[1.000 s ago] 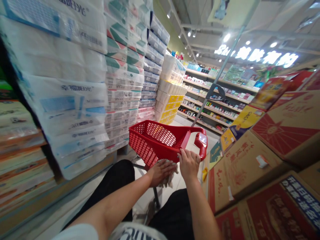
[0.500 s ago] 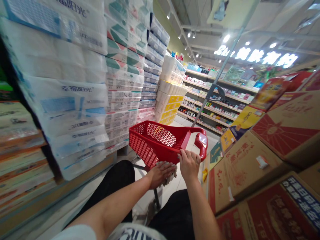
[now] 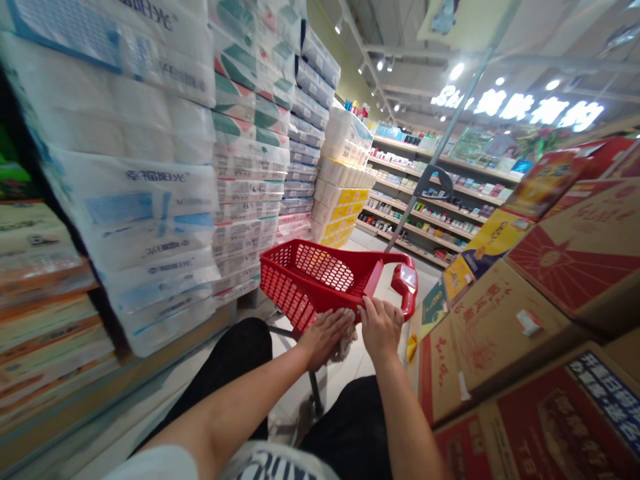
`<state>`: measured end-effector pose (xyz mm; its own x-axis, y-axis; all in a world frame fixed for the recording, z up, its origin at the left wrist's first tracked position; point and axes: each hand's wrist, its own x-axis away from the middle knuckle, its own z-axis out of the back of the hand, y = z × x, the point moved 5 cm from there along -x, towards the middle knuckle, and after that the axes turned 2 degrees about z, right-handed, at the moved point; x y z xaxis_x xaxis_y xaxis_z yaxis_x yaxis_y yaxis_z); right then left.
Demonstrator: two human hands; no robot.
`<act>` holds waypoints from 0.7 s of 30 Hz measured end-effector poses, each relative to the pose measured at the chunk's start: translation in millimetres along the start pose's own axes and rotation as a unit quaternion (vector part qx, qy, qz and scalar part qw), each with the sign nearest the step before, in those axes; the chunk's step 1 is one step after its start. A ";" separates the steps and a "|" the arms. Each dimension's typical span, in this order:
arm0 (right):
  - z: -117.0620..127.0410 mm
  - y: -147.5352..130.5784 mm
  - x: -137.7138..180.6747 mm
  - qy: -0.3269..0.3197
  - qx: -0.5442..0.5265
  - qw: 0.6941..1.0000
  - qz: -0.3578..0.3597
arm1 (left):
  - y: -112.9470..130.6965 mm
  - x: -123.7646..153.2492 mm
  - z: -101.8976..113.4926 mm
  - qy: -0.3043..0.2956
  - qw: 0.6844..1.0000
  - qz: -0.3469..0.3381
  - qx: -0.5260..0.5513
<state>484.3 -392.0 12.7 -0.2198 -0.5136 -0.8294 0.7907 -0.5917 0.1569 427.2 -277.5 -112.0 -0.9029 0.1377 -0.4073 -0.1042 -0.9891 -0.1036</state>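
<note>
A red plastic shopping cart basket (image 3: pixel 284 285) with perforated walls stands in front of me, its curved handle on the right. My right hand (image 3: pixel 381 327) is closed over the basket's near rim, close to that handle. Against the near side wall lies my left hand (image 3: pixel 324 339), its fingers together over a crumpled, greyish cloth (image 3: pixel 344 348). Part of the cloth pokes out below the fingers; the rest is hidden under the palm. The cart's interior shows only in part.
Tall stacks of wrapped paper packs (image 3: pixel 165 200) rise along the left. Cardboard boxes (image 3: pixel 495 333) are piled close on the right. A slanting metal pole (image 3: pixel 453 127) stands beyond the cart, before stocked shelves (image 3: pixel 430 207). My knees flank the cart's legs.
My left hand has slid slightly upward along the basket's side with the cloth, nearer the rim. My right hand keeps its hold on the rim.
</note>
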 end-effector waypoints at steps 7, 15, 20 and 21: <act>1.6 -1.1 -1.4 -0.007 0.002 1.000 0.003 | 5.4 1.6 -0.4 -0.023 0.998 0.030 0.041; 3.3 -0.9 -2.6 -0.019 0.011 1.000 -0.003 | 0.9 1.5 -6.3 -0.011 0.996 0.014 0.093; 1.3 0.9 -1.3 -0.018 0.009 1.000 -0.006 | 0.9 5.9 -11.6 -0.017 0.996 0.001 0.089; 0.9 1.3 -1.1 -0.018 0.009 1.000 -0.006 | 1.0 5.2 -10.7 -0.021 0.996 0.000 0.087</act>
<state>485.0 -392.7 14.3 -0.2498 -0.5273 -0.8121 0.7772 -0.6095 0.1566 426.8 -277.3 -124.0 -0.9191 0.1399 -0.3683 -0.1720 -0.9835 0.0557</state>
